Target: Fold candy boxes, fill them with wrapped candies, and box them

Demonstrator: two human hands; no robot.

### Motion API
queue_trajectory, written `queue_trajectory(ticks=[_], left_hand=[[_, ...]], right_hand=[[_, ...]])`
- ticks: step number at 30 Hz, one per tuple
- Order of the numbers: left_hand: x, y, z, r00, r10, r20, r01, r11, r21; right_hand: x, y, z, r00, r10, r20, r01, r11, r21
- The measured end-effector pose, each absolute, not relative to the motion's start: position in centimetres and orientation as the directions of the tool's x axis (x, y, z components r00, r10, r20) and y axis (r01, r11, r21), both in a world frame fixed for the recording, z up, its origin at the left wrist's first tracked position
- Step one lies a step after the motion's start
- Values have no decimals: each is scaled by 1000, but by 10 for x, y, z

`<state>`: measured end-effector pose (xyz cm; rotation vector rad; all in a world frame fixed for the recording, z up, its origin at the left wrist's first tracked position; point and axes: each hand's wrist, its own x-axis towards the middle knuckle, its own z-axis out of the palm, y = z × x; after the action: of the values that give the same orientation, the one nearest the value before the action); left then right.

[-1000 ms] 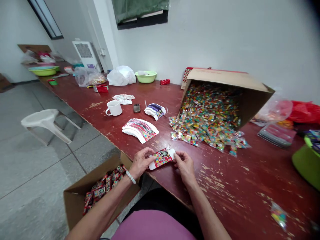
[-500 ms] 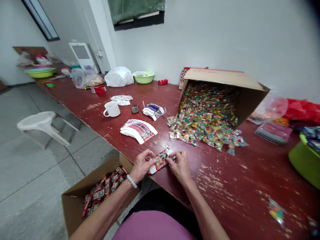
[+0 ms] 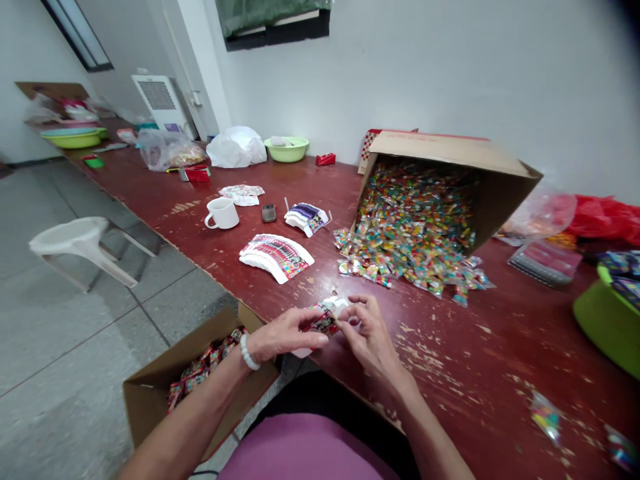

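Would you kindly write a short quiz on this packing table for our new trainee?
1. True or false: the left hand and the right hand both grip the small printed carton.
2. The white mug stands: A) upright on the table; B) on its side; C) on the floor.
3. Fill in: the sweet packets spill from a cardboard box lying on its ____.
Key: 1 true; 2 A; 3 side.

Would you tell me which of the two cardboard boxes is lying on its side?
The box on the table, by the wall: its open mouth faces sideways and packets spill out. The other box sits upright on the floor.
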<state>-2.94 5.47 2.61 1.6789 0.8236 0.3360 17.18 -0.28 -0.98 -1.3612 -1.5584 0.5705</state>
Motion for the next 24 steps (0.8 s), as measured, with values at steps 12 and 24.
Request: queue_trajectory(ticks=[12,24], left_hand=[[-23,46,16,872,389,-298,171,328,929],[-22,43,21,890,317,-328,172,431,886]], right_hand=[[163,-27,23,1,955,296,467,261,-845],[155,-35,36,-49,922,385,565,343,-751]])
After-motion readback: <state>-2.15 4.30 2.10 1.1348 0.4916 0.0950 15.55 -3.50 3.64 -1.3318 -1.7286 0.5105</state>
